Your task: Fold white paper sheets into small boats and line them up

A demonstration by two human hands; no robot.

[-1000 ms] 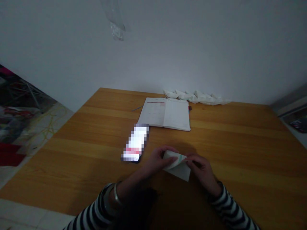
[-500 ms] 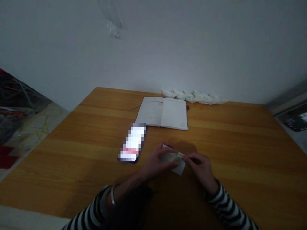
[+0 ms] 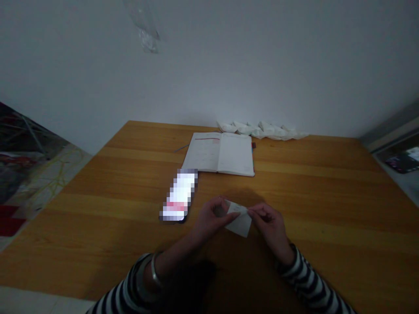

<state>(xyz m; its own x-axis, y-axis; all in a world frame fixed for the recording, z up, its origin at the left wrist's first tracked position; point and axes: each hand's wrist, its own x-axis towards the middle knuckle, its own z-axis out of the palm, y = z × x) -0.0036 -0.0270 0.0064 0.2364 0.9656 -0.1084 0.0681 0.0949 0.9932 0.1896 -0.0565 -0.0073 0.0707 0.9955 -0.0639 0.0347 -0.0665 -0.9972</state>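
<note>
A small white piece of paper is held between both hands over the near part of the table. My left hand pinches its upper left side, thumb in front and the other fingers partly behind it. With thumb and fingertips, my right hand grips the paper's upper right corner. The lower part of the paper hangs free and looks flat. Farther back lies an open notebook with mostly pale pages. A lit phone, its screen blurred out, rests to the left of my left hand.
The wooden table stands against a pale wall. A row of crumpled white tissue-like stuff lies along its back edge. A thin pen-like stick is beside the notebook. Red items lie on the floor at left.
My left fingers have shifted from across the paper's front, so more of its face shows. Both hands still hold it. The view has moved slightly.
</note>
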